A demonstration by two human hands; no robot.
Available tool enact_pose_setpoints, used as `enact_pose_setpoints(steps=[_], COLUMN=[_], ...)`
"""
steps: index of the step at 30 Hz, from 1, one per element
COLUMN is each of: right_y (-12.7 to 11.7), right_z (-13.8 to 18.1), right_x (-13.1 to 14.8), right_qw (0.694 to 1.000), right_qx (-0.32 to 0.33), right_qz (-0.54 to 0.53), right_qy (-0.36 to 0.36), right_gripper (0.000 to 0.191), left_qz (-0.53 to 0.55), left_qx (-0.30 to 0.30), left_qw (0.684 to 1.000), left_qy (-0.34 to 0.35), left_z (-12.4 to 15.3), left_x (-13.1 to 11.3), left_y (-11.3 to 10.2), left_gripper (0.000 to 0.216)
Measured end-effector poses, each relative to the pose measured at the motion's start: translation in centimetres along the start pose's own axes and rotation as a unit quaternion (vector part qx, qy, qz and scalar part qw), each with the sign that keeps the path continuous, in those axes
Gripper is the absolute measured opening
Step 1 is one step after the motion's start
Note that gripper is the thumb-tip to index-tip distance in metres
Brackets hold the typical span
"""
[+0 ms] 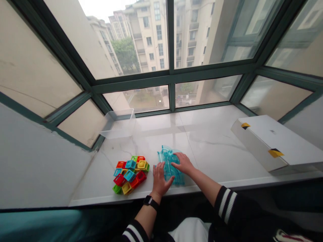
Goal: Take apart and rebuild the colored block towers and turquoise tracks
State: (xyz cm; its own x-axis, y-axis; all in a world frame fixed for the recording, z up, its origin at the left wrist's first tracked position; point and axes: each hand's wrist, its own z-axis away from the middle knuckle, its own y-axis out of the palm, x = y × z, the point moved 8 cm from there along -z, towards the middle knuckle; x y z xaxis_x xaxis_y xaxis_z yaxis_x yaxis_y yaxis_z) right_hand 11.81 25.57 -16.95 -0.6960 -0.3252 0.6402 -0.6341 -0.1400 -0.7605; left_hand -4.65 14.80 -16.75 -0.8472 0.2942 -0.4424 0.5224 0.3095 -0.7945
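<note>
A pile of clear blue plastic pieces lies on the white marble sill near its front edge. My left hand rests flat on the pile's left side, fingers spread, a black watch on the wrist. My right hand lies on the pile's right side, fingers curled lightly over the pieces. Left of my hands sits a heap of several coloured square blocks in red, yellow, orange, green and blue.
A clear plastic tub stands at the back left by the window. A long white box with yellow tape lies at the right. Green window frames enclose the sill on three sides.
</note>
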Motion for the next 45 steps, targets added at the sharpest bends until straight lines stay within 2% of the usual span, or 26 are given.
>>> enact_pose_setpoints(steps=[2, 5, 8, 10, 14, 16, 19, 24, 31, 33, 35, 37, 39, 42, 45], right_y=[-0.6, -2.2, -3.9, -3.9, -1.2, 0.0, 0.8, 1.0, -0.8, -1.9, -3.3, -4.8, -5.7, -6.6, -7.1], right_z=[0.5, 0.8, -0.6, -2.8, -7.2, -8.2, -8.1, -7.4, -7.6, -6.4, -4.0, -0.1, 4.5, 10.3, 12.8], right_x=[0.1, 0.1, 0.1, 0.2, 0.8, 1.1, 0.8, -0.3, -0.4, -1.2, -3.2, -6.4, -9.9, -13.3, -13.7], right_qw=[1.000, 0.997, 0.994, 0.997, 0.996, 0.991, 0.989, 0.990, 0.994, 0.997, 0.998, 0.996, 0.992, 0.988, 0.986], right_qx=[-0.021, -0.074, -0.111, -0.079, 0.089, 0.135, 0.150, 0.142, 0.098, 0.062, -0.002, -0.077, -0.124, -0.147, -0.144], right_qz=[0.008, 0.006, -0.017, -0.023, 0.000, 0.006, 0.000, -0.014, -0.025, -0.035, -0.048, -0.045, -0.015, 0.039, 0.080], right_qy=[-0.003, -0.012, -0.015, -0.010, 0.014, 0.011, 0.000, -0.010, -0.038, -0.042, -0.037, -0.015, 0.015, 0.017, 0.010], right_gripper=[0.059, 0.049, 0.046, 0.049, 0.057, 0.064, 0.068, 0.063, 0.052, 0.056, 0.059, 0.059, 0.058, 0.052, 0.045], left_qz=[-0.012, -0.029, -0.043, -0.054, -0.072, -0.075, -0.070, -0.067, -0.076, -0.076, -0.075, -0.072, -0.068, -0.064, -0.061], left_qx=[-0.006, 0.004, 0.017, 0.016, 0.012, 0.016, 0.023, 0.020, 0.010, 0.006, 0.002, 0.002, 0.002, -0.012, -0.035], left_qw=[1.000, 0.999, 0.998, 0.997, 0.996, 0.996, 0.997, 0.997, 0.997, 0.997, 0.997, 0.997, 0.997, 0.997, 0.997], left_qy=[0.006, 0.023, 0.040, 0.047, 0.050, 0.042, 0.036, 0.030, 0.022, 0.025, 0.034, 0.038, 0.035, 0.033, 0.030], left_z=[0.4, 1.1, 1.6, 1.7, 1.8, 1.9, 2.0, 2.1, 2.1, 2.0, 1.9, 1.9, 1.9, 1.8, 1.8], left_x=[-0.6, -1.5, -2.2, -2.4, -2.4, -2.2, -1.8, -1.5, -1.5, -1.6, -1.8, -2.0, -2.0, -1.9, -1.6], left_y=[-0.4, -0.8, -0.8, -0.7, -0.6, -0.4, 0.1, 0.6, 0.4, 0.2, 0.0, -0.2, -0.3, -0.5, -0.7], left_gripper=[0.093, 0.103, 0.111, 0.115, 0.113, 0.111, 0.108, 0.105, 0.108, 0.110, 0.110, 0.108, 0.100, 0.086, 0.076])
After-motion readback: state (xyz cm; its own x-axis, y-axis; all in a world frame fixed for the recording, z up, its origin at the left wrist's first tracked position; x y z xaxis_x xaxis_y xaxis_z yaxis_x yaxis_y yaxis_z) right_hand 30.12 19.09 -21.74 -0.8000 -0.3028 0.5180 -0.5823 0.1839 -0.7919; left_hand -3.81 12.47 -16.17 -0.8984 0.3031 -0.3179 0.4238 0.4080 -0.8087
